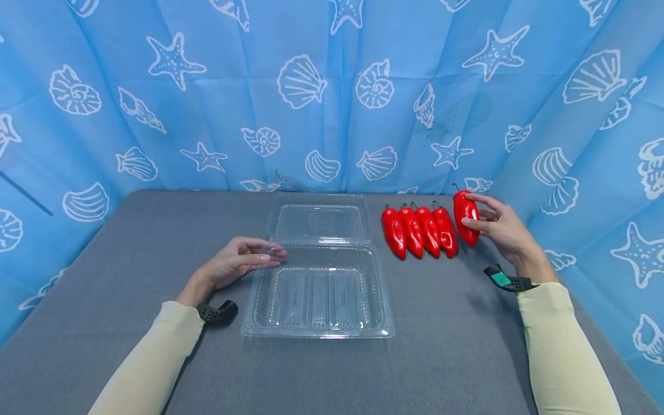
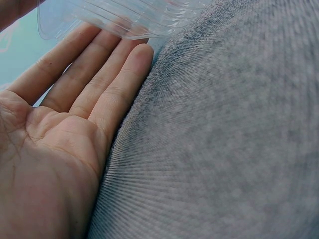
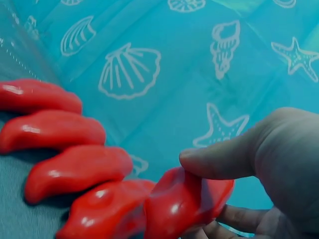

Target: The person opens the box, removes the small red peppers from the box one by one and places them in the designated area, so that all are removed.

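A clear plastic container (image 1: 319,334) lies with its hinged lid (image 1: 320,222) folded back toward the curtain. At the container's left rim, near the hinge, is my left hand (image 1: 245,261), thumb and fingertips pinching the edge; in the left wrist view the fingers (image 2: 92,74) reach under the clear plastic. To the right, my right hand (image 1: 500,226) holds a red pepper (image 1: 465,216) between thumb and fingers, stem pointing away. Several more red peppers (image 1: 412,233) lie side by side just left of it. In the right wrist view the held pepper (image 3: 174,206) overlaps the nearest of them.
A grey cloth (image 1: 436,346) covers the table. Behind it and along the right side hangs a blue curtain (image 1: 332,127) printed with white shells and starfish. Black bands are worn on both wrists, over the pale sleeves (image 1: 560,346).
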Tool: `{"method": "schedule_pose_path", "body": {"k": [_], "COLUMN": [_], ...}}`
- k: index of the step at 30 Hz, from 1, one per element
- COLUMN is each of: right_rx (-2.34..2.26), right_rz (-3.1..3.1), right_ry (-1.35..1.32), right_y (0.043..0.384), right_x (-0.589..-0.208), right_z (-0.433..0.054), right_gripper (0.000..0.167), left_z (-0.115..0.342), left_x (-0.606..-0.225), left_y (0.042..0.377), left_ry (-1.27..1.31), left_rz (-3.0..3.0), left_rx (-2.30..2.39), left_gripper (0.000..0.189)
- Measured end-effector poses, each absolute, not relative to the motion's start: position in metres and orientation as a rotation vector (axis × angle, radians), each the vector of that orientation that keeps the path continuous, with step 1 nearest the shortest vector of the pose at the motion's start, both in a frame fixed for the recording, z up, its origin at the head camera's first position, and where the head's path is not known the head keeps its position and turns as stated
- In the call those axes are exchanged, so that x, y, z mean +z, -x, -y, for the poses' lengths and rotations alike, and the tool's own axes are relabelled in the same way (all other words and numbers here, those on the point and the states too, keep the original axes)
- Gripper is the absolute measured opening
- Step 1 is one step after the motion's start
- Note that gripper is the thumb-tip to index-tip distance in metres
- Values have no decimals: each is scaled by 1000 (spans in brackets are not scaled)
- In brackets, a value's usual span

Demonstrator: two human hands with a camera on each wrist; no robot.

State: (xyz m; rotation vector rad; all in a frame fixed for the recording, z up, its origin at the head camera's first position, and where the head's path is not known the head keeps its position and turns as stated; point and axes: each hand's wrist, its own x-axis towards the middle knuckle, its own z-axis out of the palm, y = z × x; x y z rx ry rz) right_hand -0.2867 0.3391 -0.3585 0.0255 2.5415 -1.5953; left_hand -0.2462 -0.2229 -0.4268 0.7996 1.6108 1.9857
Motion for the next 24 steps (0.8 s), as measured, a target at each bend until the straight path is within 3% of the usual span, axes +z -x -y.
{"method": "schedule_pose_path", "body": {"k": [24], "right_rx": [-1476], "right_rz": [-2485], "right_ry": [-81], "right_y": [292], "right_x": [-381], "right_z": [-352], "right_gripper": [74], "left_z": [223], "left_x": [-426], "left_y": [245], "left_ry": [-778], "left_rz": [-1613], "left_rx": [1988], "left_gripper": [38]}}
